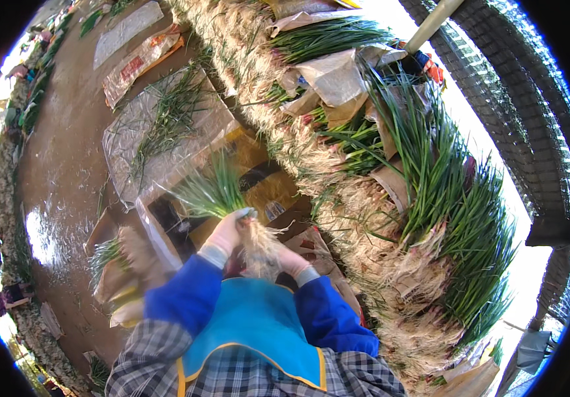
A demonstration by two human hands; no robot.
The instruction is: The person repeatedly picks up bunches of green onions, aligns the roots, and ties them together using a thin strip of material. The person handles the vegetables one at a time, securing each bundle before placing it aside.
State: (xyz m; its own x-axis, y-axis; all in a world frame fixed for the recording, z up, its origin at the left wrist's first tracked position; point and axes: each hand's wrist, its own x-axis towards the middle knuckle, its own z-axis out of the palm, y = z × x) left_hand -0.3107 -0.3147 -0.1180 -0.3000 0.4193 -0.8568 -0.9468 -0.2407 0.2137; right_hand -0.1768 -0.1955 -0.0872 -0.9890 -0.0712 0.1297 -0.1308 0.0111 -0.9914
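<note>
My left hand (226,233) grips a bunch of green onions (218,191) just above its roots. The green leaves fan out to the upper left and are blurred. Pale, stringy roots (260,240) hang from the near end, in front of my blue apron (265,307). Close against those roots is my right hand (290,260); its fingers are hidden behind them, so I cannot tell whether they hold anything. Beneath the bunch lies a printed yellow and black sheet (260,183) on the floor.
A long bank of rooted green onions (354,218) runs along my right, with paper wrappers (334,74) among it. Loose green leaves (166,119) lie on a clear plastic sheet (121,149). Wrapped onions (111,263) sit at left on the wet brown floor (67,188). A pole (431,25) stands upper right.
</note>
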